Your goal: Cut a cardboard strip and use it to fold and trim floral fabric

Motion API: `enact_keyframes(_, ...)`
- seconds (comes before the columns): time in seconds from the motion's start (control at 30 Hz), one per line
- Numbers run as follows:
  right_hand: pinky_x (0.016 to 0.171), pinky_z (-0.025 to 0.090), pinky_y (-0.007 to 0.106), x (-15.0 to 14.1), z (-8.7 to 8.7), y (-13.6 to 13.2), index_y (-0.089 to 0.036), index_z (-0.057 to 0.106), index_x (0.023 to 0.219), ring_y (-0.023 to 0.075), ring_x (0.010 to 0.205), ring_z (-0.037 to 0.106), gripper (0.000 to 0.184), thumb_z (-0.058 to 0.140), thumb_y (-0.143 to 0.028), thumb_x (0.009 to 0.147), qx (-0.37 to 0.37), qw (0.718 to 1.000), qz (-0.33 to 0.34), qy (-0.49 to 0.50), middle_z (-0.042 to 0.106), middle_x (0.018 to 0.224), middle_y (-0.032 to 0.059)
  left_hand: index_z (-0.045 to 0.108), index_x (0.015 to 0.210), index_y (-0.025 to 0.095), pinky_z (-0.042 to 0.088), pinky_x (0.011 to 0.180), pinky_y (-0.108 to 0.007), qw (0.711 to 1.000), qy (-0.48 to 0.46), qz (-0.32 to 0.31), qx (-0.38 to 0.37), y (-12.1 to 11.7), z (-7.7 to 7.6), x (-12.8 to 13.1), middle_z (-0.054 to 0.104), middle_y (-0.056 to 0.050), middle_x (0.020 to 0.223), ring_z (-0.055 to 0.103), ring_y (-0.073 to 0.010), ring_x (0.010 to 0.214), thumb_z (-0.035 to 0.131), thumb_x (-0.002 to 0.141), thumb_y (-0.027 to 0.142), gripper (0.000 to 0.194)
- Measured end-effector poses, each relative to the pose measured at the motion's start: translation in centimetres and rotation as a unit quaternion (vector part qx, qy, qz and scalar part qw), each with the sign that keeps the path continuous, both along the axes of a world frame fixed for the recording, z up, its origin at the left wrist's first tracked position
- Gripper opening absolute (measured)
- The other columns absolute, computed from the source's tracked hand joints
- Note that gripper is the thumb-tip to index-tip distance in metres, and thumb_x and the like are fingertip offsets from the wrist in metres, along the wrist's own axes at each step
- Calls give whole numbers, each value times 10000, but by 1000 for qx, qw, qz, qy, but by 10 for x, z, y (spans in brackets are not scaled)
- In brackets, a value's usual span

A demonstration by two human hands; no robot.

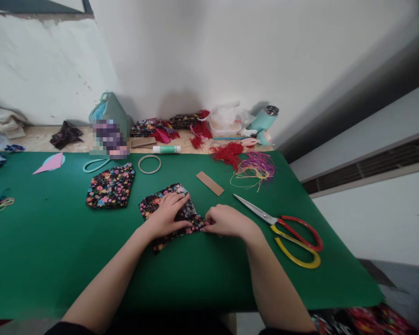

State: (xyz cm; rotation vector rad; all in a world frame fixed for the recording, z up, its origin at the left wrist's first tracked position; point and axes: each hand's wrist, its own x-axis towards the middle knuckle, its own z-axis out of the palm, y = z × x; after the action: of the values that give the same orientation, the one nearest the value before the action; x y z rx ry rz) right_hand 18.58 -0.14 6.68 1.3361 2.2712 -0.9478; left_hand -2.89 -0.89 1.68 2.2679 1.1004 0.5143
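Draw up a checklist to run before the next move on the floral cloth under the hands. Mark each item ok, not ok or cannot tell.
1. Left hand steadying the floral cloth: ok, it lies spread on top.
2. Right hand on the cloth: ok, fingers at its narrow right end.
3. Right-hand hold firm: cannot tell, the fingers hide it.
4. Cloth fully flat: not ok, its right side looks folded.
5. Scissors apart from the cloth: ok, right of the right hand.
6. Brown strip off the cloth: ok, beyond it.
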Motion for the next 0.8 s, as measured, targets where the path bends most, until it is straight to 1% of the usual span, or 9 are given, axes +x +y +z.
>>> enact_keyframes(0.1,524,350,220,0,1,0,-191,612,578,147,514,590,219,566,-321,748,-18,1000,-10,8,633,487,4,496,1259,196,363,1019,-425,994,-83,68,-6,-2,-4,9,548,-117,1216,476,-229,1182,563,846,334,441)
enact_keyframes(0.17,527,358,220,-1,2,-1,-190,609,577,149,521,597,219,569,-323,747,-26,999,-14,12,636,487,4,564,1153,200,414,972,-410,985,-136,106,-12,-3,-7,15,601,-91,1124,537,-209,1097,554,853,276,310)
enact_keyframes(0.23,525,359,220,-1,3,-1,-190,601,569,149,520,598,230,569,-329,750,-30,999,-17,15,636,486,4,594,1071,195,453,927,-396,975,-177,131,-15,-2,-9,19,627,-76,1049,575,-198,1022,571,833,228,241)
enact_keyframes(0.3,523,357,220,-2,4,-1,-190,594,562,148,515,596,241,568,-334,752,-32,999,-20,15,635,485,4,592,1058,189,495,862,-373,966,-206,153,-27,0,-11,22,618,-76,1034,597,-187,952,589,808,197,251)
enact_keyframes(0.4,524,358,220,-2,5,-1,-189,603,575,148,512,596,231,570,-333,752,-35,999,-22,13,632,486,2,572,1101,188,543,734,-318,949,-243,187,-66,2,-13,23,570,-89,1101,618,-150,815,600,779,179,323)
enact_keyframes(0.47,525,358,220,-2,5,-1,-188,613,588,150,518,599,217,575,-331,748,-34,999,-20,11,631,488,2,566,1120,190,549,667,-278,938,-264,205,-92,3,-13,22,542,-94,1147,615,-114,724,609,760,175,363)
enact_keyframes(0.6,514,346,221,-2,6,-2,-190,619,586,154,528,600,251,576,-370,755,-29,999,-23,6,636,494,5,563,1146,180,551,628,-235,926,-285,205,-141,3,-12,22,493,-106,1207,604,-61,632,625,722,163,429)
enact_keyframes(0.73,498,330,232,-2,6,-2,-191,601,541,160,531,596,390,561,-515,754,-10,999,-40,-9,644,501,14,547,1187,179,547,580,-216,929,-268,194,-167,3,-11,23,449,-127,1265,596,-39,589,634,699,136,497)
enact_keyframes(0.8,502,335,236,-1,7,-2,-188,594,520,160,525,592,449,521,-551,773,-5,999,-48,-22,646,501,24,542,1201,195,546,569,-214,932,-259,190,-170,2,-11,24,438,-128,1290,590,-33,577,644,695,131,520)
